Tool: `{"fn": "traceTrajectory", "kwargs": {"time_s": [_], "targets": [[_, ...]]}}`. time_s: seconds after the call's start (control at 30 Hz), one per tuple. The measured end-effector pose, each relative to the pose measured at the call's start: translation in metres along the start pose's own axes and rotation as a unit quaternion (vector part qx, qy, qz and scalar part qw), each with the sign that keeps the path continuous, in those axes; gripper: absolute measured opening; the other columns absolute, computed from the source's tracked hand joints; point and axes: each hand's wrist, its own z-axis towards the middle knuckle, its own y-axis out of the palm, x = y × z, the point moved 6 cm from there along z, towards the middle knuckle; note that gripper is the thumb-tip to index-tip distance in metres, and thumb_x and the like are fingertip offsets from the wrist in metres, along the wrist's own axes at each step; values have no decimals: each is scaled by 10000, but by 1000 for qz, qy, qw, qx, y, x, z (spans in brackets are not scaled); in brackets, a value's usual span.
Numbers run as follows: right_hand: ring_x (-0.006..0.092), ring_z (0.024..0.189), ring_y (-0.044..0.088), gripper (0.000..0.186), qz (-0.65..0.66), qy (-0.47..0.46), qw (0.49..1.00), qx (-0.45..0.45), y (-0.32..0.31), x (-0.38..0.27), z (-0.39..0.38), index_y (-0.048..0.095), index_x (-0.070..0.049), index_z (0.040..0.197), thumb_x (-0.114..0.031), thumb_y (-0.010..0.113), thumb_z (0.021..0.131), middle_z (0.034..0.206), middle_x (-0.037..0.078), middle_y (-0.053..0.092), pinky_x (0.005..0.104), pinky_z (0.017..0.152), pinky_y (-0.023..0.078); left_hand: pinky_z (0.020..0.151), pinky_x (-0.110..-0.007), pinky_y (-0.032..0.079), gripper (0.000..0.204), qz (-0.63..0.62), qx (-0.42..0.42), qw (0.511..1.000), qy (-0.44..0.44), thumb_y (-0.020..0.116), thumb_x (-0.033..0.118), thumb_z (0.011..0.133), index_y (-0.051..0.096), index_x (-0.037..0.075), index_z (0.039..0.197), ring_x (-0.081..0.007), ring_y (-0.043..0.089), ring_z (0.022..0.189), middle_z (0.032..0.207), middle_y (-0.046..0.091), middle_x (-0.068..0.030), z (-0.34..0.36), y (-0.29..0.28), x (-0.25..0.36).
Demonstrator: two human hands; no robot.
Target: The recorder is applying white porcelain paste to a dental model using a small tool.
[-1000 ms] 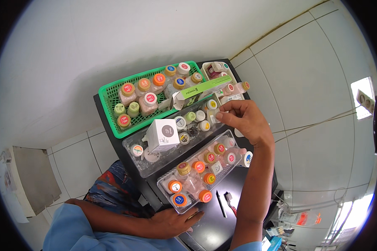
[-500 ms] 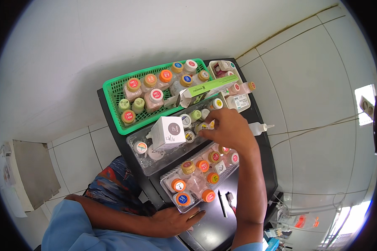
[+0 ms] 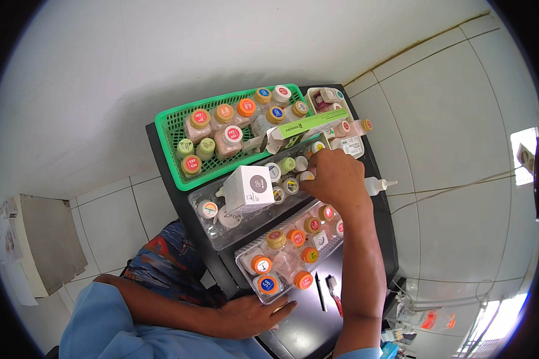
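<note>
My right hand (image 3: 338, 179) reaches over the right end of a clear plastic bin (image 3: 221, 238), fingers bent down among small jars. A white-capped jar (image 3: 306, 176) is beside its thumb, and a yellow-labelled jar (image 3: 317, 146) shows just beyond its knuckles. The back of the hand hides most of the fingertips, so a grip cannot be made out. Also in this bin stand a white box (image 3: 248, 190) and several lidded jars. My left hand (image 3: 254, 316) rests low by the near corner of a clear tray (image 3: 244, 263) of capped bottles, fingers loosely stretched with a gap at the thumb.
A green basket (image 3: 176, 179) of capped bottles stands at the back, with a green-and-white carton (image 3: 305, 125) across its right end. A white container (image 3: 354, 149) and a nozzle bottle (image 3: 377, 185) sit right. A black pen (image 3: 321, 293) and a toothbrush (image 3: 334, 293) lie in front.
My right hand has turned and moved slightly within the bin's right end, baring two jars left of its thumb. The view has shifted a little. My left hand stays put.
</note>
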Motion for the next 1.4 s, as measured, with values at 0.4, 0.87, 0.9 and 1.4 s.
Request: {"fn": "traceTrajectory", "kwargs": {"time_s": [0.4,0.87,0.9,1.4], "targets": [[183,702,603,386,280,-34,959,-7,-24,35,-24,825,-156,1102,-139,953,738,749,35,608,374,675,512,503,-319,606,720,-16,10,1000,1,772,465,979,585,92,1565,-192,756,735,1436,621,-143,0,-1,-1],[94,692,485,458,371,-44,927,-16,-20,37,-26,828,-144,1143,-7,948,723,767,-29,479,311,640,452,553,-317,625,696,-22,-10,1000,-7,777,459,976,612,88,1541,-194,772,861,1420,602,-128,1,-5,-1],[94,692,485,458,372,-43,927,-16,-19,37,-26,828,-144,1143,-7,948,723,767,-29,479,311,640,452,563,-318,630,694,-24,-15,1000,-10,776,457,978,612,87,1541,-200,774,882,1419,602,-131,2,-5,-1],[74,681,473,455,391,-38,919,-27,-14,38,-25,821,-132,1151,20,937,737,766,-45,482,295,635,441,656,-380,667,697,-85,-40,996,-15,763,336,990,524,6,1555,-291,767,850,1443,543,-199,3,-9,0]]}}
